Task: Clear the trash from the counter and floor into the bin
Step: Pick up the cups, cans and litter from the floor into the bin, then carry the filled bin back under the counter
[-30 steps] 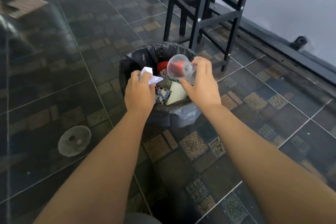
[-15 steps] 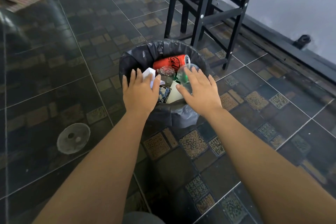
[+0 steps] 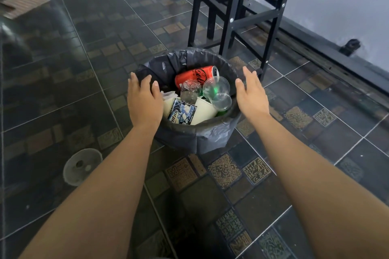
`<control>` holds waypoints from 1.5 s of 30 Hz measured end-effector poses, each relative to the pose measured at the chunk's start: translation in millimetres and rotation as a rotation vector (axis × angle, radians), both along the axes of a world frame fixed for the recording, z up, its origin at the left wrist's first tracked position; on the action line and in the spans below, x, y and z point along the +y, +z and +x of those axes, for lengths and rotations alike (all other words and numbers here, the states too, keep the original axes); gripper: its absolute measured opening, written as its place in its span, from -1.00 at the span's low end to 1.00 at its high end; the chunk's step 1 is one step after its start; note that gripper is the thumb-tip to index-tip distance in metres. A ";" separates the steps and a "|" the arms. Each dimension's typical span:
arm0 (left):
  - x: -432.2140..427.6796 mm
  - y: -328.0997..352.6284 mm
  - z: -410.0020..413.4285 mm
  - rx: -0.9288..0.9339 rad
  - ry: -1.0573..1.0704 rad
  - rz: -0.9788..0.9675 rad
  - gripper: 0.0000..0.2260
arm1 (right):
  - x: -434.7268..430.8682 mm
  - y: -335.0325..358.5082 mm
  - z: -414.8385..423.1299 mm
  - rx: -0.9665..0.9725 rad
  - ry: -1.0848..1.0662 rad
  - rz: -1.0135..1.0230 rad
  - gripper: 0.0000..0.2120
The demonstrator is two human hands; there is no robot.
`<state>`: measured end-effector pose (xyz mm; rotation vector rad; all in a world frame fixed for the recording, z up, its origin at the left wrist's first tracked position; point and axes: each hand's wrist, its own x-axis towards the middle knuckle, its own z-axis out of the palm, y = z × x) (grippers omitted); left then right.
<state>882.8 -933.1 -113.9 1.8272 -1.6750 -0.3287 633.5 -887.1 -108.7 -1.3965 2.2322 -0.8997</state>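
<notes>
**Both hands empty over the bin**

Fingers (image 3: 147, 84) of the left hand (image 3: 144, 102) are loosely together and slightly curved, holding nothing; they lie over the bin's left rim and look to be touching the liner there, though contact is not certain. Right hand (image 3: 250, 95) is flat, fingers extended and close together, empty, over the bin's right rim, palm facing inward toward the trash.

Bin (image 3: 195, 136): round, black liner folded over the rim, standing on dark tiled floor (image 3: 63, 94).

Contents, visible from above:
- red can (image 3: 193, 75) on its side at the far edge
- two clear plastic cups (image 3: 217, 94) near the right rim, one partly over the other, green showing through
- crumpled clear plastic (image 3: 189, 90) at centre
- cream cup (image 3: 205, 110) and a printed pack (image 3: 182, 111) toward the near rim

Black metal frame (image 3: 235, 12) stands just beyond the bin, near the wall. Pale round disc (image 3: 82, 166) lies on the floor left of the left forearm, well apart from the bin.
</notes>
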 end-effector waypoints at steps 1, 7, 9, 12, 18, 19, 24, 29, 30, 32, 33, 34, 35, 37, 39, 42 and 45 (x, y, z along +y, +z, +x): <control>-2.4 0.5 -0.1 0.035 0.018 0.034 -0.61 | -4.1 0.0 -0.7 -0.038 -0.004 0.023 -0.52; -7.6 -9.7 0.6 0.273 0.089 0.158 -0.68 | -19.7 -5.5 5.3 -0.266 0.022 0.080 -0.54; -8.1 -12.7 0.7 0.333 0.105 0.153 -0.68 | -20.3 -11.3 8.7 -0.324 0.030 0.054 -0.55; -8.5 -14.5 0.4 0.404 0.104 0.143 -0.66 | -21.6 -16.9 10.4 -0.401 -0.010 0.017 -0.56; -5.7 -15.6 0.4 0.586 0.121 0.143 -0.61 | -20.2 -18.1 10.4 -0.506 -0.037 -0.017 -0.53; -4.3 -15.5 0.6 0.623 0.119 0.145 -0.60 | -18.3 -17.2 10.9 -0.518 -0.037 -0.027 -0.53; 10.6 -14.3 -0.7 0.696 0.087 0.125 -0.58 | -0.7 -16.9 13.7 -0.613 -0.055 -0.080 -0.53; 39.3 5.2 -18.6 0.662 0.037 0.188 -0.57 | 42.6 -3.3 2.4 -0.683 -0.150 -0.079 -0.52; 47.7 13.8 -23.7 0.653 0.030 0.216 -0.57 | 54.8 5.8 -1.5 -0.675 -0.169 -0.061 -0.52; 65.2 37.4 -34.7 0.636 0.011 0.272 -0.57 | 79.9 31.6 -10.9 -0.662 -0.226 -0.024 -0.52; 73.5 52.3 -40.8 0.632 0.005 0.294 -0.58 | 91.8 47.4 -16.5 -0.657 -0.251 -0.007 -0.52; 81.6 68.6 -47.5 0.635 0.000 0.310 -0.58 | 103.2 64.8 -22.0 -0.651 -0.266 0.008 -0.52; 89.5 85.8 -54.2 0.639 -0.003 0.324 -0.58 | 114.2 82.7 -28.0 -0.643 -0.281 0.024 -0.52; 105.0 124.1 -67.8 0.646 -0.009 0.354 -0.59 | 136.0 123.3 -39.4 -0.637 -0.315 0.049 -0.52; 120.0 167.1 -81.5 0.640 -0.021 0.380 -0.59 | 158.2 170.1 -49.4 -0.621 -0.356 0.056 -0.52; 141.1 237.0 -102.6 0.625 -0.065 0.419 -0.59 | 190.8 244.3 -66.9 -0.614 -0.420 0.038 -0.52; 161.4 306.3 -121.2 0.625 -0.129 0.451 -0.58 | 223.7 317.8 -80.7 -0.628 -0.485 0.014 -0.53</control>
